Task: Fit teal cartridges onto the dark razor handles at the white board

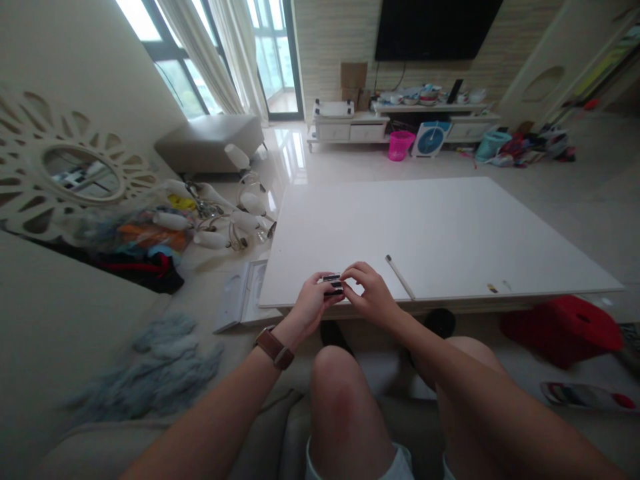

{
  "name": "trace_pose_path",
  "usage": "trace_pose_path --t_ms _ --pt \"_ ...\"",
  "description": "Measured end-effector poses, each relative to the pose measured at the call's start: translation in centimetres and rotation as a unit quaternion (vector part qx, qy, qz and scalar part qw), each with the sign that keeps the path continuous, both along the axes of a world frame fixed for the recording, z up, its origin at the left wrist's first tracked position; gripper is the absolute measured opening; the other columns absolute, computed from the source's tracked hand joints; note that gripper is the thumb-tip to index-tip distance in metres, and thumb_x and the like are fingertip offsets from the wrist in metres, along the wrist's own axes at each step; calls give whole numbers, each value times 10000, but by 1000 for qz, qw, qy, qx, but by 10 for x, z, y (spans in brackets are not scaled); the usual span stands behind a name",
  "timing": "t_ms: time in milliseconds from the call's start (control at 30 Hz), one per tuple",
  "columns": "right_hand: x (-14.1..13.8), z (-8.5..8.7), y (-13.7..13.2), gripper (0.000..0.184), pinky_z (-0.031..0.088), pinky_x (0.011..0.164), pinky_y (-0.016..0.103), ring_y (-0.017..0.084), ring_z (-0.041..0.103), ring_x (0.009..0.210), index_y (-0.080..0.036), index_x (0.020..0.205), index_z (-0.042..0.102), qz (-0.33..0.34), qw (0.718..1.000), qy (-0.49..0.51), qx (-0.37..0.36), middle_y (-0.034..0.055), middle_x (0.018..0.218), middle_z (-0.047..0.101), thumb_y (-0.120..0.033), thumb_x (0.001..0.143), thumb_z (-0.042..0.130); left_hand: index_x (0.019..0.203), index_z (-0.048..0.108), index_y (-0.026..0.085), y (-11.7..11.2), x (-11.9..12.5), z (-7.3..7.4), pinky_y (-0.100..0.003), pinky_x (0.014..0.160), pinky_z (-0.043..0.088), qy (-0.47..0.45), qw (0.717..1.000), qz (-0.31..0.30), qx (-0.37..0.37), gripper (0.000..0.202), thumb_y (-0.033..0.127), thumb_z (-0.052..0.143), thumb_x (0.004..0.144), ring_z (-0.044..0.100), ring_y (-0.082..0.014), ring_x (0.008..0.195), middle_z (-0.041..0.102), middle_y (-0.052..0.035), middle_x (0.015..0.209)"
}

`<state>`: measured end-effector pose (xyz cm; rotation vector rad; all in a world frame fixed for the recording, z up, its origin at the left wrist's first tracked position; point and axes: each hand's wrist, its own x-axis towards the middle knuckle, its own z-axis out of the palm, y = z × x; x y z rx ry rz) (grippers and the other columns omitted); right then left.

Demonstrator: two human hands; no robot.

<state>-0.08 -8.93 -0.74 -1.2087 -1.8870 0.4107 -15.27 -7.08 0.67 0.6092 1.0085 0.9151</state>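
My left hand (311,300), with a brown watch strap on its wrist, is closed around a small black-and-white object (333,285) just over the near edge of the white table (400,220). Its exact kind is too small and blurred to tell. Thumb and fingers of my right hand (367,290) are bent together at the object's right end, touching it; whether a smaller piece is between the fingertips is hidden. A thin white stick with a dark tip, like a toothbrush (400,277), lies on the tabletop to the right of my right hand.
Near the table's right front edge lies a small dark and yellowish piece (493,288). A red stool (570,327) stands beyond that edge. Left of the table are an opened white box (235,297), a chandelier with white shades (215,207) and a greyish fluffy cloth (160,360).
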Motion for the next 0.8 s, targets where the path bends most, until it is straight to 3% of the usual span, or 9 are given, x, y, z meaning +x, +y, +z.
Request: trace_pose_path --t_ms 500,800 --pt "2 -3 -3 162 473 867 354 196 581 980 -203 910 632 25 999 10 -35 57 1030 637 -69 835 582 998 540 136 -3 0 -2 -231 653 568 39 999 -20 5 366 -76 529 700 665 -151 766 671 -89 891" --pt "3 -3 -5 140 478 864 354 192 587 988 -199 894 633 31 998 15 -47 60 1054 630 -81 834 587 929 573 137 -2 0 -2 -272 647 568 31 999 -11 6 263 14 539 699 658 -168 743 678 -95 855"
